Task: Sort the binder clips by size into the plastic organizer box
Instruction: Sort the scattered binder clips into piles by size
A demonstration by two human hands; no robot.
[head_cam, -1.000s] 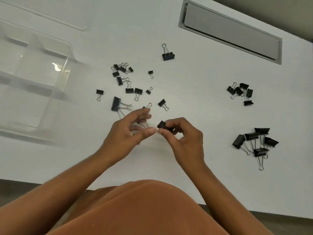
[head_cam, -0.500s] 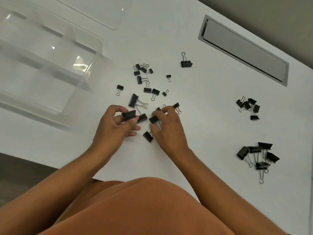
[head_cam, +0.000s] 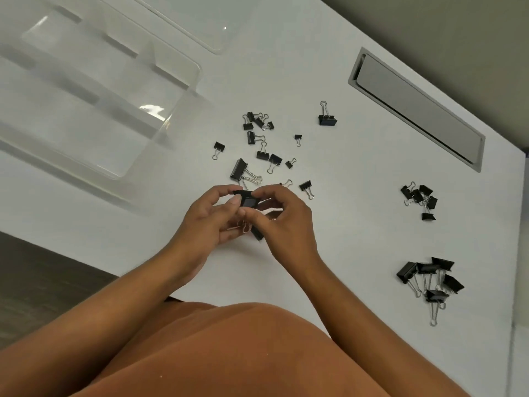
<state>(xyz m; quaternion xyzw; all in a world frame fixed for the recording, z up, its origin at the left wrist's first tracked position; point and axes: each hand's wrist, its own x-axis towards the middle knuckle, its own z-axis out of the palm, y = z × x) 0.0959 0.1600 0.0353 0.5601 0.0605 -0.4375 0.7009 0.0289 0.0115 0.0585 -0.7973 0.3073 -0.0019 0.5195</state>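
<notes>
My left hand (head_cam: 209,219) and my right hand (head_cam: 282,222) meet over the white table (head_cam: 343,224), and both pinch black binder clips (head_cam: 248,199) held between the fingertips. Wire handles (head_cam: 244,226) hang below my left fingers, and another black clip (head_cam: 257,234) shows under my right hand. Just beyond the hands lies a scatter of loose clips (head_cam: 259,138) of mixed sizes, with one large clip (head_cam: 239,169) nearest. The clear plastic organizer box (head_cam: 183,90) stands to the left with its compartments bare.
Two sorted heaps lie at the right: small clips (head_cam: 419,196) and large clips (head_cam: 429,277). One medium clip (head_cam: 327,118) sits alone further back. A grey cable hatch (head_cam: 415,110) is set in the table, the clear lid (head_cam: 200,21) lies behind the box, and an orange garment (head_cam: 229,353) fills the foreground.
Both hands have come together and lifted clips off the table, where half a second ago they were picking among clips on it. The view has shifted, so the box shows larger.
</notes>
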